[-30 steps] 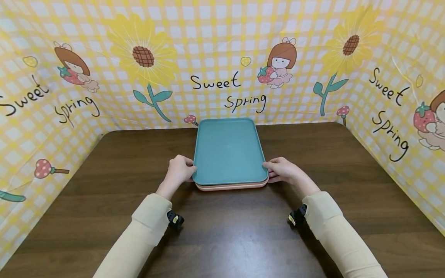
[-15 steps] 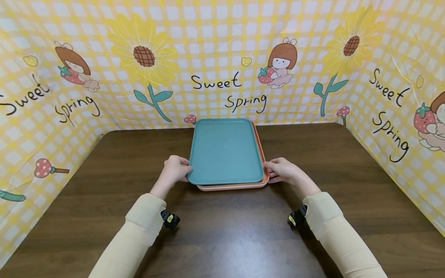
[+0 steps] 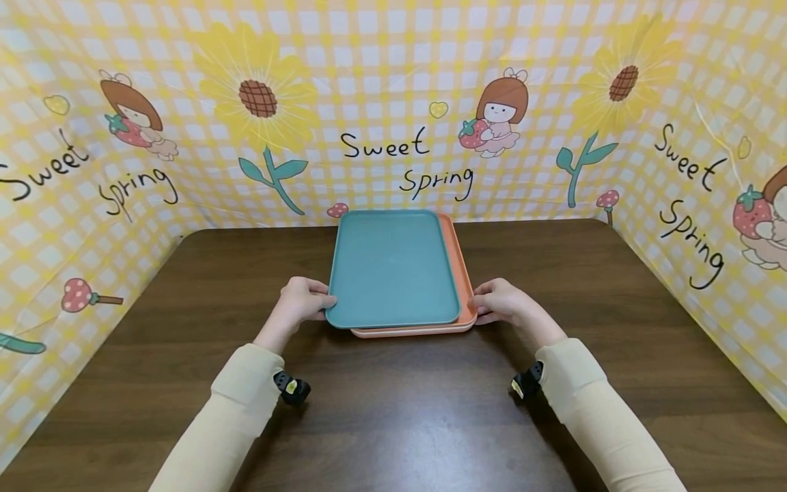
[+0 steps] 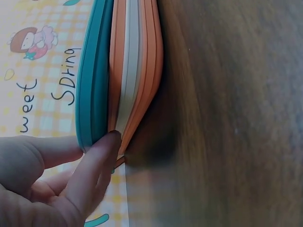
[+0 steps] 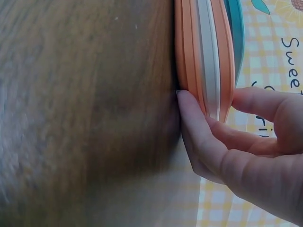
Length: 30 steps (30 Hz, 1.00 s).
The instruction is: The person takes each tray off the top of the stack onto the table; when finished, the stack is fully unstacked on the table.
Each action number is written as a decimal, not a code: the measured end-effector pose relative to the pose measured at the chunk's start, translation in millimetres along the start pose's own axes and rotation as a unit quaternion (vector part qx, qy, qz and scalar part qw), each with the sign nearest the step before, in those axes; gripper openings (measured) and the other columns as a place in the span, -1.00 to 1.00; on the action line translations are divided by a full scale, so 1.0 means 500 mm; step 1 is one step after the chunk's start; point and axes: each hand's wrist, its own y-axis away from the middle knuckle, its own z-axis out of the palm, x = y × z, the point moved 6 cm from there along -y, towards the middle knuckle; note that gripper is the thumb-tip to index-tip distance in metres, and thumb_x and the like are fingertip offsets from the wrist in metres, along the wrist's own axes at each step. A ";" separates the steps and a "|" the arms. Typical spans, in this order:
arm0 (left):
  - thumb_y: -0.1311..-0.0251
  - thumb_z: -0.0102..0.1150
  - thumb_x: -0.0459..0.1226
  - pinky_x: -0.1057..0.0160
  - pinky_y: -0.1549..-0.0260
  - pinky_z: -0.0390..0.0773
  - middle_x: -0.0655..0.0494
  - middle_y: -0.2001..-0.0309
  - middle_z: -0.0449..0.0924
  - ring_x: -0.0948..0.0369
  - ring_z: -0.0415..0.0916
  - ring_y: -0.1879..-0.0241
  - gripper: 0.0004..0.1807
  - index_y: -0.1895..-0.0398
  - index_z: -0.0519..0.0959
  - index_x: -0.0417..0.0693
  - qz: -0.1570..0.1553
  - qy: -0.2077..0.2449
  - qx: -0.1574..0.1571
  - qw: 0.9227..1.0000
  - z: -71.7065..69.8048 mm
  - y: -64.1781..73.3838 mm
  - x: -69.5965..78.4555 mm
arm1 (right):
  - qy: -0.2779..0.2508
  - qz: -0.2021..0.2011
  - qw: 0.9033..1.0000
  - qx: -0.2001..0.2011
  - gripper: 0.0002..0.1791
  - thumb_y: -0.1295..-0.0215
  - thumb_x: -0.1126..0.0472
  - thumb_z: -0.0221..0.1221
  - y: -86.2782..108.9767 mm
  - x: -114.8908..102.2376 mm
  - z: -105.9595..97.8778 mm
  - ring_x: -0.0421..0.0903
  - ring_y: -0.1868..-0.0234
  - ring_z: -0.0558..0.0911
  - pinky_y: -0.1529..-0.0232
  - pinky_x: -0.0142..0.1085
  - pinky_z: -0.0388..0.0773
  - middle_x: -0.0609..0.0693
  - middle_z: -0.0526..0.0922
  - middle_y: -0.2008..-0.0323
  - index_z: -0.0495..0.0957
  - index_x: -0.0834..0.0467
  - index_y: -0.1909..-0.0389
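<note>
A teal tray lies on top of a stack of trays, shifted to the left of those below. Under it an orange tray shows along the right and front. Both wrist views reveal a white tray between orange ones. My left hand pinches the teal tray's left edge near its front corner, thumb above and fingers beneath. On the opposite side my right hand grips the stack's right edge, thumb on the upper orange tray and fingers low against the stack.
The stack sits on a dark brown wooden table, close to its back edge. A yellow checked cloth with printed flowers and lettering hangs behind and along both sides.
The teal tray has slid left with my left hand, uncovering more of the orange tray's right side. My right hand and the lower trays have stayed nearly still.
</note>
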 end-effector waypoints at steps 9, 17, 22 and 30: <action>-0.14 0.21 -0.38 0.26 0.35 0.67 -0.28 0.12 0.62 0.32 0.60 0.48 -0.58 -0.06 0.48 -0.45 -0.001 0.025 0.003 1.000 0.002 -0.009 -0.008 | 0.017 0.009 0.999 0.029 -0.45 -0.24 0.43 0.01 0.003 -0.006 -0.009 -0.23 0.43 0.56 0.19 -0.19 0.66 0.27 0.48 0.16 0.15 0.65 -0.19; -0.17 0.19 -0.36 0.36 0.41 0.65 -0.11 0.18 0.57 0.38 0.53 0.48 -0.52 -0.13 0.42 -0.45 -0.023 0.081 -0.008 0.996 -0.002 -0.013 -0.025 | 0.022 0.010 0.999 0.021 -0.49 -0.25 0.42 0.01 -0.003 -0.008 -0.006 -0.23 0.42 0.55 0.19 -0.22 0.66 0.23 0.49 0.19 0.21 0.61 -0.17; -0.20 0.16 -0.35 0.41 0.43 0.63 -0.10 0.14 0.53 0.39 0.52 0.46 -0.52 -0.15 0.41 -0.44 -0.033 0.104 -0.002 0.994 -0.004 -0.012 -0.035 | 0.023 0.014 0.999 0.021 -0.50 -0.25 0.43 0.02 -0.006 -0.007 -0.005 -0.23 0.43 0.55 0.21 -0.24 0.66 0.17 0.50 0.24 0.22 0.61 -0.17; -0.24 0.11 -0.35 0.42 0.42 0.63 -0.19 0.05 0.52 0.38 0.53 0.45 -0.52 -0.18 0.38 -0.45 -0.037 0.126 0.003 0.991 -0.010 -0.006 -0.047 | 0.036 0.024 0.999 0.023 -0.44 -0.25 0.41 0.04 -0.004 -0.005 -0.002 -0.19 0.37 0.56 0.20 -0.23 0.66 0.29 0.46 0.08 0.16 0.59 -0.22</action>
